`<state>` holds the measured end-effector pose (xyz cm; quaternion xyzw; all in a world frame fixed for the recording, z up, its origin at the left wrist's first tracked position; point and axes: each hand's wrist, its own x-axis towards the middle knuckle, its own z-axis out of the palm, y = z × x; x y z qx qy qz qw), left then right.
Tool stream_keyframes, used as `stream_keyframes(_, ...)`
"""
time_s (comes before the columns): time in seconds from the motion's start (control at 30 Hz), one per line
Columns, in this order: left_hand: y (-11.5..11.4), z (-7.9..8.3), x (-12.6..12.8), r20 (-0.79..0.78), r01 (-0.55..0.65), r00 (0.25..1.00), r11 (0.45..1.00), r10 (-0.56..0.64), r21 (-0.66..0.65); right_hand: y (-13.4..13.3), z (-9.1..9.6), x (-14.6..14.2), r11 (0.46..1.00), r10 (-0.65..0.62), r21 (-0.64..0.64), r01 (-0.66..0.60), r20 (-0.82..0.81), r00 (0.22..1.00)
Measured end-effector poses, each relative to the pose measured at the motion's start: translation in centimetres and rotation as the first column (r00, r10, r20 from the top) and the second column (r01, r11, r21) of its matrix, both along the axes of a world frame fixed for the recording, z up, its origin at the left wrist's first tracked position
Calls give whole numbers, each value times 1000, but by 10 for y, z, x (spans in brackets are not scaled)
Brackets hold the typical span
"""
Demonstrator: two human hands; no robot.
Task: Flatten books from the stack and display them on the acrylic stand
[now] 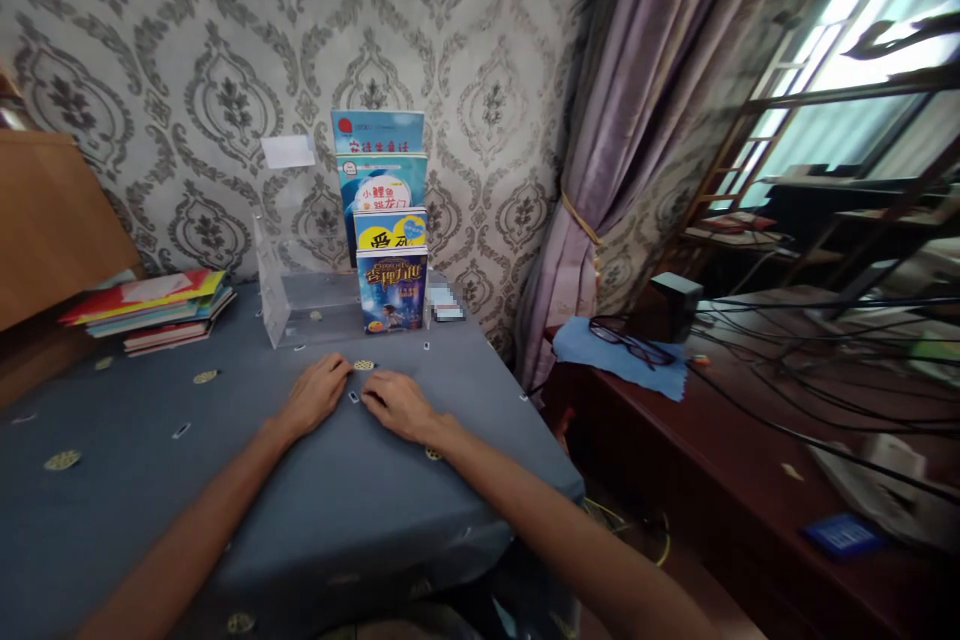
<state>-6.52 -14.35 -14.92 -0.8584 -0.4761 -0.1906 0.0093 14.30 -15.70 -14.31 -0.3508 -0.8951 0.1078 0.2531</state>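
Note:
My left hand [315, 394] and my right hand [397, 404] rest palm down on the blue-grey tablecloth [225, 480], close together, fingers lying flat with nothing in them. Just beyond them stands a clear acrylic tiered rack [281, 290]. Its right side holds several children's books in rising steps: a dark blue one [391, 291] in front, a yellow one [390, 228] behind, then a teal one [381, 182] and a light blue one [377, 131] at the back. The rack's left side shows no books.
A flat stack of colourful books [154, 310] lies at the table's left. A wooden board [52, 220] leans at the far left. To the right stand a purple curtain [600, 170] and a dark wooden desk [750, 460] with glasses [626, 338] on a blue cloth [622, 355] and cables.

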Motion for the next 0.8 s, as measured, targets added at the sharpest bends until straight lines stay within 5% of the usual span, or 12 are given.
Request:
stream_keyframes(0.5,-1,2,-3,-11,57,998,998,-57,10,0,-2,1,1000,10,12,-10,29,1000)
stream_keyframes(0.8,1,1,-10,-41,-35,999,999,34,0,2,-6,3,1000,21,13,-21,31,999)
